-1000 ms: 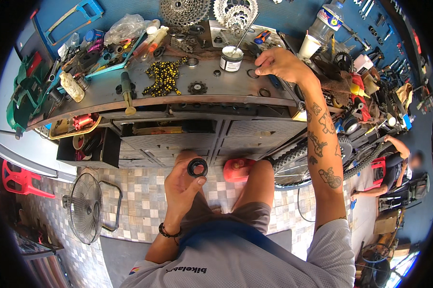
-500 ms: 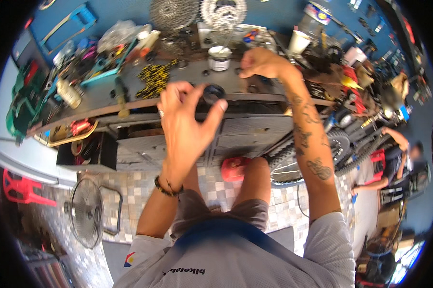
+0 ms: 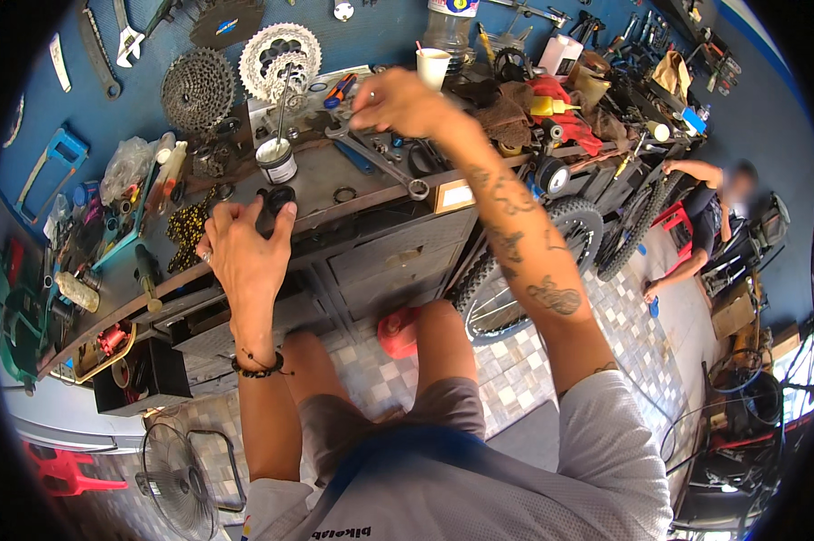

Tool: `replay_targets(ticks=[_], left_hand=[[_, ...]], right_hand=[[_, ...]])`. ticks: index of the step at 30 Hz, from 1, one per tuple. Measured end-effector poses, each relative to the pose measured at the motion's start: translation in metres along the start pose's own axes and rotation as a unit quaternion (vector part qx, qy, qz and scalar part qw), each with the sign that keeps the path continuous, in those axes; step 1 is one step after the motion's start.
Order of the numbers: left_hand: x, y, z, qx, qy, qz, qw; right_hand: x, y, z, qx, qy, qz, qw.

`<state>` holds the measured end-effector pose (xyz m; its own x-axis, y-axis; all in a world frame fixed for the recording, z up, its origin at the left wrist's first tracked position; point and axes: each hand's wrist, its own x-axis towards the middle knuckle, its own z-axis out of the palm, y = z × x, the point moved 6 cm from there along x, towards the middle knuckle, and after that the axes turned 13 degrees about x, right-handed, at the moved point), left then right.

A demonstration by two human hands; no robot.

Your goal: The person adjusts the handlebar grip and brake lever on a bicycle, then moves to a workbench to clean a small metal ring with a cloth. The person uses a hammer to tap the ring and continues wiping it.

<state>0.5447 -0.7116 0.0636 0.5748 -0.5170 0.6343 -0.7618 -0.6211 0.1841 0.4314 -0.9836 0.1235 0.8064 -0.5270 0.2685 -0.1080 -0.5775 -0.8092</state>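
Left hand [image 3: 247, 252] is out over the front edge of the bench [image 3: 321, 209], thumb on one side and fingers on the other, clamped on a black ring [image 3: 282, 194]; gap between thumb and fingers is only about as wide as the ring. Ring is held up just in front of the white tub [image 3: 276, 164], which stands upright with a thin stick [image 3: 285, 101] leaning out of its mouth. Right hand [image 3: 400, 104] is raised over the bench, right of the tub, wrist bent, fingers curled in toward the thumb; cannot tell whether the tips meet or pinch anything, and contact with the tools below is unclear too. Near it: orange-and-blue handles [image 3: 340, 90] just to the left, a long wrench [image 3: 384, 162] slanting toward the bench edge, a white cup [image 3: 432, 68] behind. A thin metal ring [image 3: 344, 194] lies flat on the bench, between the black ring and the wrench, touching neither hand. Yellow-and-black chain [image 3: 187, 233] is heaped left of the left hand. Two toothed gear stacks, dark [image 3: 197, 88] and silver [image 3: 279, 56], are at the blue wall [image 3: 145, 90]. Another person [image 3: 712, 200] sits far right, well apart.
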Motion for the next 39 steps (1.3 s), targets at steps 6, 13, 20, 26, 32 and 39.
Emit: replay_targets(ticks=[6, 13, 20, 26, 32, 39], left_hand=[[-0.019, -0.005, -0.045, -0.139, 0.143, -0.029, 0.98], [-0.027, 0.028, -0.056, -0.355, 0.14, 0.019, 0.924], [-0.031, 0.068, -0.065, -0.445, 0.084, 0.1, 0.886], [-0.009, 0.127, -0.087, -0.558, -0.027, 0.175, 0.811], [-0.019, 0.14, -0.092, -0.711, -0.108, 0.063, 0.692], [-0.161, 0.044, -0.004, -0.914, -0.3, -0.196, 0.19]], right_hand=[[-0.062, 0.007, -0.159, -0.183, -0.026, 0.022, 0.983], [-0.077, 0.041, -0.211, -0.163, 0.009, 0.093, 0.982], [-0.073, -0.022, -0.288, 0.136, 0.294, -0.069, 0.944], [-0.11, -0.18, -0.222, 0.228, 0.253, -0.243, 0.908], [-0.22, -0.245, -0.042, -0.005, 0.14, -0.348, 0.927], [-0.27, -0.17, 0.099, 0.207, -0.086, -0.249, 0.942]])
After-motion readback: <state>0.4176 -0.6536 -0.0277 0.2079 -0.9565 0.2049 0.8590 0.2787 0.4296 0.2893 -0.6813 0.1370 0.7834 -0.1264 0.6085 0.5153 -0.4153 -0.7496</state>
